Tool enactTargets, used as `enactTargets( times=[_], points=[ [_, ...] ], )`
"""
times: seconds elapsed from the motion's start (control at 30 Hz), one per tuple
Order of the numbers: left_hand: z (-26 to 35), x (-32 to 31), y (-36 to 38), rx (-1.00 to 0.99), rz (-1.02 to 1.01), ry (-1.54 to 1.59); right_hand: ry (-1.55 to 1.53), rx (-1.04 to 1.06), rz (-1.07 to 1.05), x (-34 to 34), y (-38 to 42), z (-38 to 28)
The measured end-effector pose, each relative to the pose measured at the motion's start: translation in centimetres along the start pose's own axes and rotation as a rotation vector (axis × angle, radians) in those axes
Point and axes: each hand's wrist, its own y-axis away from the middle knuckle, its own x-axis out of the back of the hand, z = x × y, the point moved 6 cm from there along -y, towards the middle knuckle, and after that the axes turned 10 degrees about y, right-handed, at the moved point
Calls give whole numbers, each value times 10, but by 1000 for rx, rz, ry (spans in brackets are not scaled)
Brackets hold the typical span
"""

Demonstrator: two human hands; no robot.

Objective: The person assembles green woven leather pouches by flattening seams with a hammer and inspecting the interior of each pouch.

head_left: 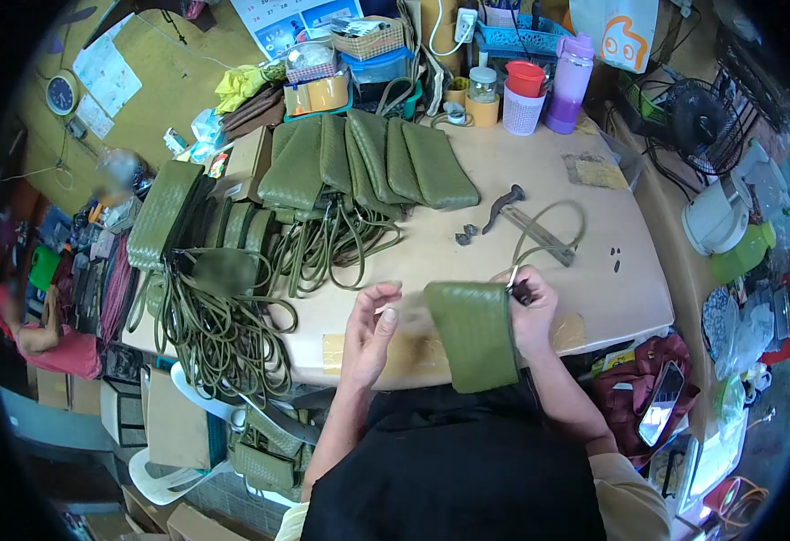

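My right hand (536,316) is closed at the upper corner of a green woven pouch (473,335), which hangs at the table's front edge. A thin green strap (580,225) loops up from that corner onto the table. Something small and dark (523,290) shows at the fingers of this hand; I cannot tell what it is. To the left of the pouch, apart from it, my left hand (370,334) is open with the fingers partly curled and nothing in them. Finished-looking green pouches (431,167) lie overlapped at the back of the table.
Green straps (228,334) hang in a tangle over the table's left edge. A dark curved tool (501,207), a flat ruler-like strip (543,239) and small dark pieces (467,234) lie ahead. A purple bottle (570,86) stands at the back. Far left is another person (52,343).
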Motion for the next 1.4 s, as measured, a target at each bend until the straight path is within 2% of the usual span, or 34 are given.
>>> enactTargets(
  times=[0.07,0.1,0.17,0.2,0.23,0.3,0.33,0.37,0.43,0.47,0.5,0.57,0.6,0.7,0.73,0.83,0.9,0.97,1.03,1.13,1.17,1.23,1.27,1.3,1.37,1.4],
  points=[
    [30,-9,2,-309,-9,50,113,16,-162,-20,8,-6],
    [35,-19,3,-307,1,75,136,13,-175,-14,8,-15],
    [69,-47,12,-559,-243,-659,515,-40,-381,-32,11,-15],
    [76,-56,14,-448,-326,-756,645,-60,-455,-40,8,-14],
    [76,-55,17,-442,-327,-756,644,-66,-457,-41,3,-22],
    [80,-31,14,-360,-90,-580,608,-25,-692,-49,-4,-37],
    [80,-10,13,-487,54,-506,637,-122,-757,-37,-9,-25],
    [74,14,12,-400,165,-263,636,-117,-752,-22,-15,-20],
    [65,48,13,-497,288,-71,486,-139,-681,4,-27,-16],
    [56,55,14,-519,353,53,259,-62,-681,6,-22,-23],
    [47,60,15,-538,416,180,264,-56,-674,6,-16,-18],
    [32,58,17,-551,397,238,136,-69,-530,4,-7,-11],
    [26,57,19,-561,386,293,219,-194,-418,1,-2,-14],
    [18,52,25,-587,313,352,251,-128,-267,-6,2,-24],
    [13,56,26,-588,285,330,312,-63,-288,-5,1,-21],
    [16,55,31,-615,235,276,273,-137,-252,-6,2,-21],
    [22,52,35,-597,265,266,270,-112,-233,-4,3,-18],
    [14,53,33,-398,217,342,270,-92,-213,-2,4,-20],
    [14,53,35,-412,182,304,291,41,-176,-5,4,-32],
    [6,43,37,-281,362,454,236,-2,-154,-8,9,-30],
    [7,41,34,-281,360,452,235,-2,-151,-8,8,-30],
    [10,44,34,-284,411,208,260,-23,-171,-10,8,-30],
    [19,48,34,-341,437,-174,259,-22,-171,-9,5,-34],
    [40,42,37,-571,556,-506,362,-51,-251,-12,0,-40],
    [80,15,45,-720,522,-786,458,-81,-332,-22,-7,-58],
    [99,-11,43,-746,300,-791,574,-14,-427,-37,-8,-75]
  ],
)
